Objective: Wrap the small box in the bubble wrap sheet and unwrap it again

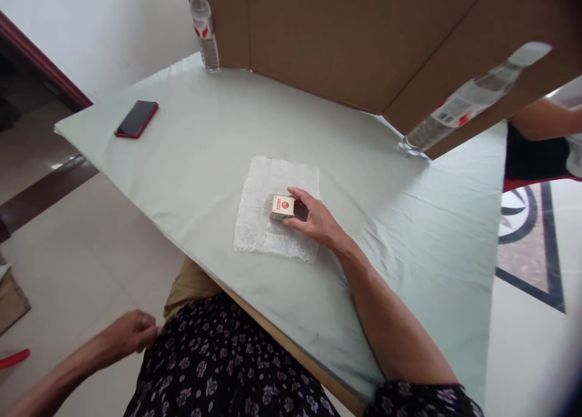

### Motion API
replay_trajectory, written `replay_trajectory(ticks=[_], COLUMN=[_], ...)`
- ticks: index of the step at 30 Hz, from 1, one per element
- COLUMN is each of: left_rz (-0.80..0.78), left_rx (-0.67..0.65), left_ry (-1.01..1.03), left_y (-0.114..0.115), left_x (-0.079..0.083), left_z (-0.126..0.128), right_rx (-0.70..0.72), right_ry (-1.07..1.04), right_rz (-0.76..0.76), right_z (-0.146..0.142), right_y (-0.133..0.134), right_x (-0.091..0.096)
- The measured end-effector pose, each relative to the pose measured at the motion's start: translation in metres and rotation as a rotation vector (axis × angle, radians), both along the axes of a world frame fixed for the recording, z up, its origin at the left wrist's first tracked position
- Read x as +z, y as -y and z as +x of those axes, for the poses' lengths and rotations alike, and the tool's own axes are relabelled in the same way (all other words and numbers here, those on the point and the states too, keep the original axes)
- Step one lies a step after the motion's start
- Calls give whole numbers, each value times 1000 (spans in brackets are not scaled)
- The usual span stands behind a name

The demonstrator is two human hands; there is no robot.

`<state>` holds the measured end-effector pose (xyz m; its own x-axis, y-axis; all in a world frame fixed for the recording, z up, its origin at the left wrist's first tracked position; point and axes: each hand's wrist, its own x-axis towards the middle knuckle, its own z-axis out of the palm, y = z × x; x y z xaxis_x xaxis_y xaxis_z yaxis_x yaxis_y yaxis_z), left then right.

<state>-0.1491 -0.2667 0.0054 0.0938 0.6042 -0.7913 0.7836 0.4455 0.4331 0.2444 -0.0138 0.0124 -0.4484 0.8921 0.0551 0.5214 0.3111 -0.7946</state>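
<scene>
A small cream-coloured box (282,206) with a red emblem and red lettering on top sits over a square sheet of white bubble wrap (254,223), near its middle. My right hand (313,217) reaches in from the right, thumb on the near side and fingers on the far side of the box, closed around its right end. Whether the box rests on the wrap or is slightly lifted, I cannot tell. My left hand (135,332) is beside my flowered black clothing, off the table, its fingers curled closed; what is inside them, if anything, is hidden.
A pale green cloth covers the table (195,156). A phone (137,119) with a red edge lies at the left. A tall cardboard panel (313,41) stands behind, with one water bottle (204,29) at its left and another (473,102) at its right. Another person's arm (541,120) shows beyond.
</scene>
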Motion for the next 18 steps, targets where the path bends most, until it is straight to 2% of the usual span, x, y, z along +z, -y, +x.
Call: replay_trajectory(ticks=[1,3,5,7,9,12,15,18], left_rz=[60,312,698,1079,1279,1371,1420,1501], left_rx=[5,-96,-233,-355,-480,-588,-568,-486], left_ry=[79,166,187,126,-6,-121,-173,-158], left_y=[-15,-46,-73,-96,-116,-140,-156,-165], left_x=[13,39,59,65,58,37,22,18], left_z=[8,36,73,110,139,166,180,185], right_rx=[-7,-27,-42,-50,-52,-51,-50,-3], right_ry=[-14,-46,-73,-78,-58,-22,-1,1], right_rz=[1,10,26,41,51,65,79,67], right_z=[0,-1,-2,-2,-2,-3,-4,0], right_y=[0,0,1,0,0,0,0,0], right_x=[-1,-2,-4,-4,-5,-7,-8,-2])
